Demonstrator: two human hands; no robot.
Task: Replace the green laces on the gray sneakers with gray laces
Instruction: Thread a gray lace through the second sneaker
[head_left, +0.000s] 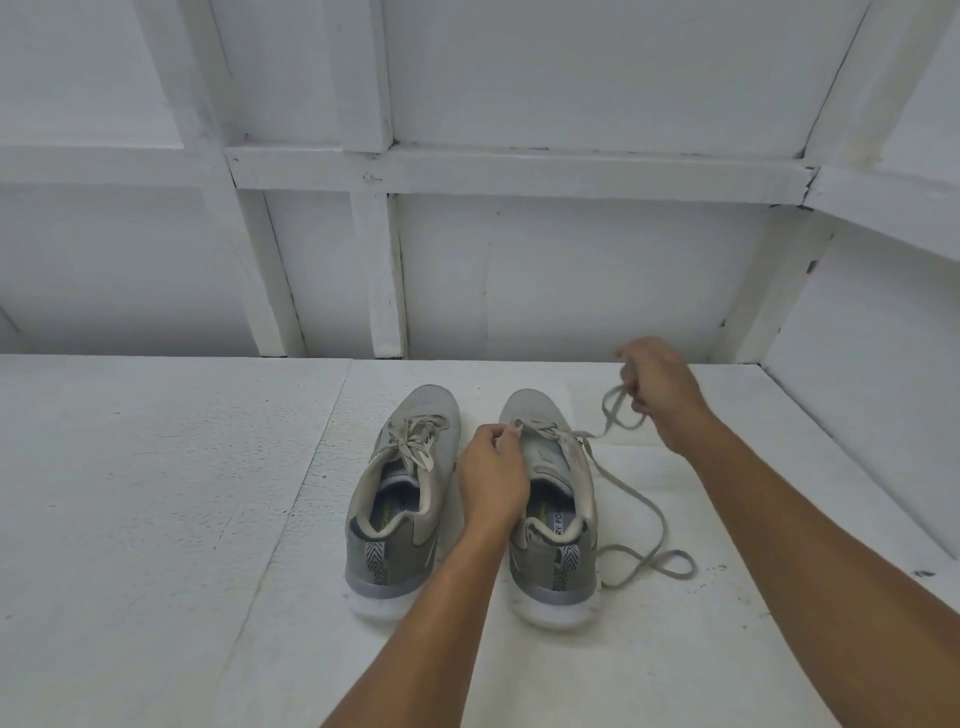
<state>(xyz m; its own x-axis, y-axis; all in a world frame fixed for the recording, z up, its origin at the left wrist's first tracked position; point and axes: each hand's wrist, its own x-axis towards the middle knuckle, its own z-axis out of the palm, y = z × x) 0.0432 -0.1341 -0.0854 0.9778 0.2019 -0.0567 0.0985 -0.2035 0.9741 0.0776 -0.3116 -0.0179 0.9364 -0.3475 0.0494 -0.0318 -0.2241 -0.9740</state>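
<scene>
The lace (675, 575) is limp and light, best gripped near its tip. Right hand (657, 395) grasps a loop; left hand (491, 467) pinches it at the centre-right sneaker (550, 577).

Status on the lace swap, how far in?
Left sneaker is laced and tied in a bow. In hand: right sneaker; left hand pinches the lace near the toe eyelets, right hand holds its loose part out sideways. Left: finishing that shoe. Laces look grayish; old or new, can't tell.
</scene>
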